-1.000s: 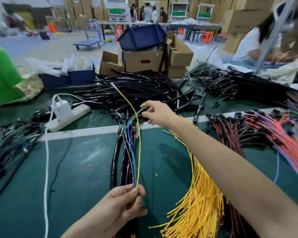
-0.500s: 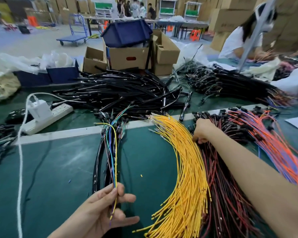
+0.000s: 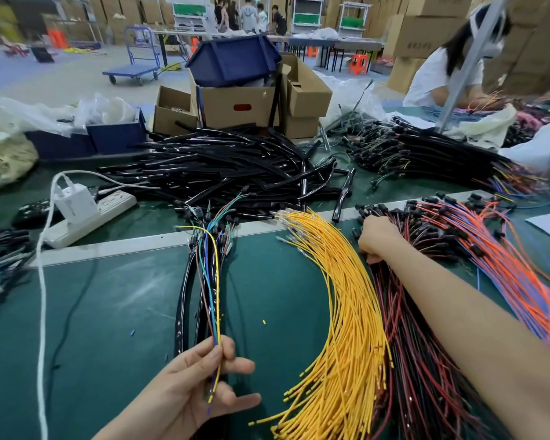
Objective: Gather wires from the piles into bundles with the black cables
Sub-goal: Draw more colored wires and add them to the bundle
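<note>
Left hand [image 3: 200,385] pinches a few thin coloured wires [image 3: 217,281] (yellow, blue, green) between thumb and fingers, right over the black cables [image 3: 181,300] lying on the green table [image 3: 108,312]. Right hand [image 3: 378,239] is dug into the red wire pile [image 3: 410,328], fingers hidden, so can't tell if it's grabbed any. Yellow wire pile [image 3: 340,312] sits between the two.

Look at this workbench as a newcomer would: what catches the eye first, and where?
A fan of yellow wires sweeps across the green mat at centre, with red and black wires to its right, gripped near their top by the right hand. Bottom centre, the left hand pinches a thin bundle of coloured wires lying over black cables. A heap of black tubing lies behind.
</note>
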